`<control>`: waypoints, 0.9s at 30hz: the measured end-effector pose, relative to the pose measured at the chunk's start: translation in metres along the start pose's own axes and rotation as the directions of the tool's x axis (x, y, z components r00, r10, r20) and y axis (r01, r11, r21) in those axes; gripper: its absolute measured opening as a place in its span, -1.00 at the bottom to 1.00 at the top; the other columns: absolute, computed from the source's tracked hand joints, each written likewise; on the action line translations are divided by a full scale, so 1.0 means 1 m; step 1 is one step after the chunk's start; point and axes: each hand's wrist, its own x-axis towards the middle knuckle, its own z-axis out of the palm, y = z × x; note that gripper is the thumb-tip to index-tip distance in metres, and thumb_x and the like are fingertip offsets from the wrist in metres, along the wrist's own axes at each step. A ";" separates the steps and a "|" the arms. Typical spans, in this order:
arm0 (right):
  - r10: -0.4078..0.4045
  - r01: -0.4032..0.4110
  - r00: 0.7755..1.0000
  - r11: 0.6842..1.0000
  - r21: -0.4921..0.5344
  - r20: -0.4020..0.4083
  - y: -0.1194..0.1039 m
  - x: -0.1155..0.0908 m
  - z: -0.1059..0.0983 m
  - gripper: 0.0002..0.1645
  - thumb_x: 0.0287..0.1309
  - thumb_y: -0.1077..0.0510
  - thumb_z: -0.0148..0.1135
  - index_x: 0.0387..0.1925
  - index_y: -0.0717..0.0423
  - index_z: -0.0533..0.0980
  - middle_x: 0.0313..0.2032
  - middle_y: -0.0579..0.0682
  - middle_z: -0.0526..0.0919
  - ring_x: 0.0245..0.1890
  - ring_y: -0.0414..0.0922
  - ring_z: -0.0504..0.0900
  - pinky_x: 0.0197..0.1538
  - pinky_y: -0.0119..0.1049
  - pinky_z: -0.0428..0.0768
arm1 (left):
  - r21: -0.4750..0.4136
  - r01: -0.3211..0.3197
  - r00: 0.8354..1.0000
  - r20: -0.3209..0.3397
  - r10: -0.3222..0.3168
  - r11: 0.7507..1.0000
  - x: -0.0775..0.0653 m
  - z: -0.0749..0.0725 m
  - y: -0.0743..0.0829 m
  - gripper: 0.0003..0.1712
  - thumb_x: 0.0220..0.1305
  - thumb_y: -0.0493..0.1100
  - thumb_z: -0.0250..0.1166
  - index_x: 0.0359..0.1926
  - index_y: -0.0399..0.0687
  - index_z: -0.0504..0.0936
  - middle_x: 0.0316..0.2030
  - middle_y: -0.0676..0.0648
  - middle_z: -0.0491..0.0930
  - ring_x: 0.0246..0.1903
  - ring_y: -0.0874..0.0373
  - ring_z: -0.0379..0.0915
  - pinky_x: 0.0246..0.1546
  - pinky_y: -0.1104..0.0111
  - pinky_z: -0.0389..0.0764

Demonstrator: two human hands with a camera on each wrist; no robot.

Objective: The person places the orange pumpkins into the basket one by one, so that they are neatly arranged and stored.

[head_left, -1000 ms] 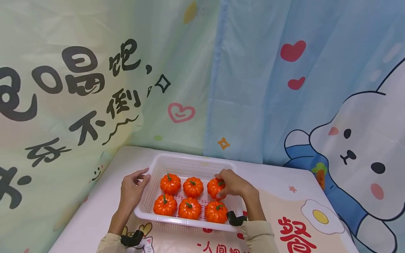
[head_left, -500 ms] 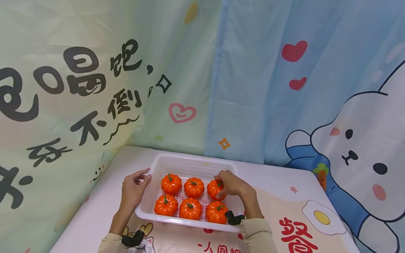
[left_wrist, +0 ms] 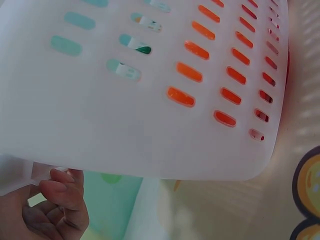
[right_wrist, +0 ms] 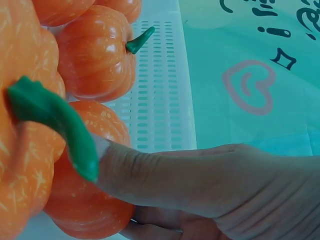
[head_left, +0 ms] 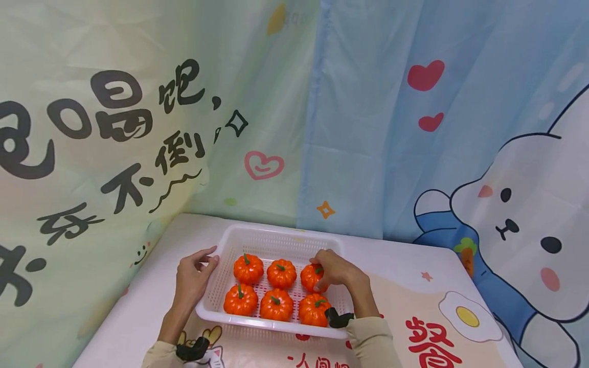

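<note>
A white perforated plastic basket (head_left: 271, 321) stands on the table with several orange toy pumpkins in it, set in two rows. My left hand (head_left: 192, 273) holds the basket's left rim between thumb and fingers; the left wrist view shows curled fingers (left_wrist: 65, 192) at the rim. My right hand (head_left: 339, 268) grips the back-right pumpkin (head_left: 310, 278), thumb on its near side and fingers over its far side. In the right wrist view, a closer pumpkin (right_wrist: 30, 165) with a green stem partly covers the gripped pumpkin (right_wrist: 92, 212).
The front-right pumpkin (head_left: 314, 309) sits just below my right hand, close to the black wrist camera (head_left: 338, 318). A printed cloth covers the table (head_left: 409, 260). Behind it hangs a printed curtain (head_left: 349, 153).
My right hand has shifted very slightly left along with the back-right pumpkin. My left hand and the basket stay where they were.
</note>
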 end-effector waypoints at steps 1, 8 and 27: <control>0.002 -0.002 1.000 1.000 0.001 0.001 0.000 0.000 0.000 -0.20 -0.16 0.17 0.63 0.19 0.19 0.52 0.02 0.06 0.57 0.02 -0.05 0.44 0.25 -0.04 0.55 | -0.001 -0.003 1.000 -0.002 0.003 1.000 0.001 0.000 -0.001 -0.57 0.35 -0.01 0.34 0.19 0.04 0.67 -0.14 -0.17 0.74 -0.38 0.08 0.48 -0.46 0.49 0.54; 0.010 -0.010 1.000 1.000 -0.001 0.001 -0.001 0.001 0.001 -0.21 -0.16 0.16 0.63 0.17 0.18 0.52 -0.02 0.05 0.57 -0.01 -0.08 0.45 0.20 -0.06 0.57 | 0.001 -0.021 1.000 -0.006 0.021 1.000 0.004 0.001 -0.003 -0.60 0.34 -0.06 0.34 0.17 0.00 0.68 -0.20 -0.18 0.74 -0.41 0.13 0.46 -0.51 0.49 0.47; -0.046 0.046 0.997 0.999 -0.002 -0.058 -0.007 -0.017 -0.015 -0.09 -0.07 0.11 0.59 0.37 0.09 0.44 0.21 0.14 0.55 0.18 0.01 0.43 0.27 0.02 0.53 | 0.000 -0.026 1.000 0.010 0.026 1.000 0.006 0.003 0.000 -0.59 0.35 -0.05 0.33 0.19 0.01 0.67 -0.17 -0.20 0.74 -0.40 0.11 0.46 -0.48 0.49 0.50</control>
